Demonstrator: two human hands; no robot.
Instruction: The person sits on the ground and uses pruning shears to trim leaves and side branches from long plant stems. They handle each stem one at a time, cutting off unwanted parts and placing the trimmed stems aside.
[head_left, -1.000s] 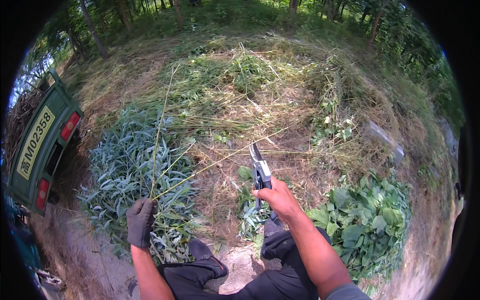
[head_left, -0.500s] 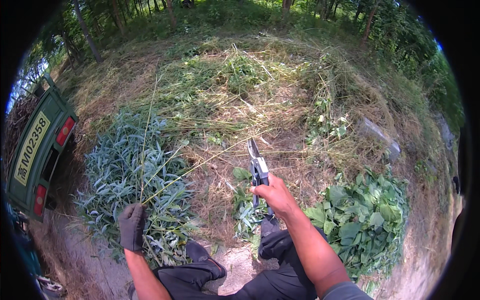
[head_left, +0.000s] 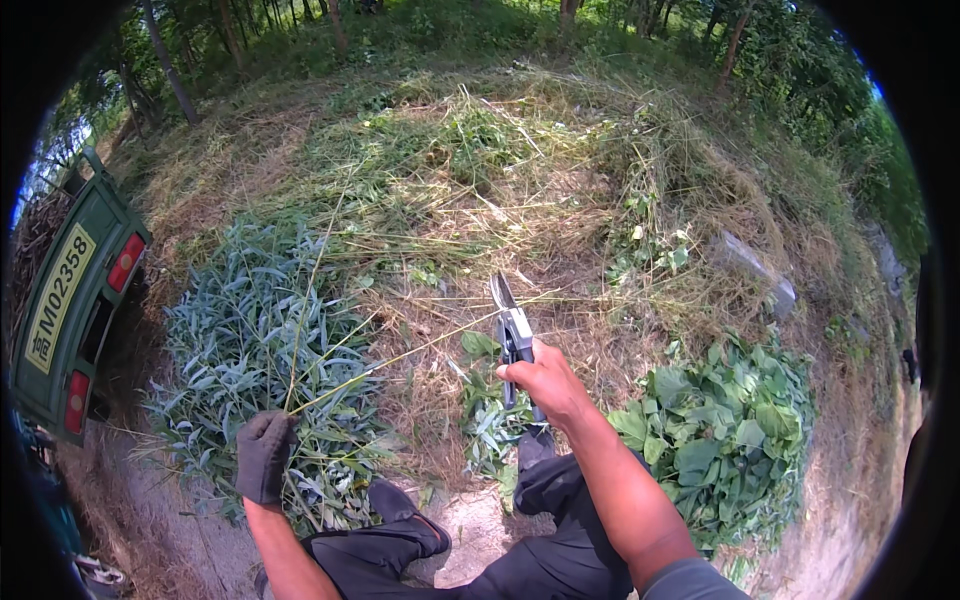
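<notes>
My left hand (head_left: 265,455), in a dark grey glove at the lower left, is closed around thin yellowish stems (head_left: 365,372) that fan upward and to the right. Beneath them lies a pile of leafy branches (head_left: 240,320) with narrow blue-green leaves. My bare right hand (head_left: 545,385) grips silver-and-black pruning shears (head_left: 515,335), blades pointing up near the middle of the picture, where the longest stem passes close by. At the lower right is a heap of broad green leaves (head_left: 730,440).
A green vehicle bed (head_left: 90,250) loaded with brown sticks stands at the left. Cut grass and dry straw (head_left: 550,190) spread ahead toward trees (head_left: 230,40). A pale slab-like object (head_left: 755,270) lies at the right. My feet and dark trousers show below.
The view has shifted slightly, so the surroundings sit further left. My left hand has dropped a little with the stems; my right hand still grips the shears in much the same position.
</notes>
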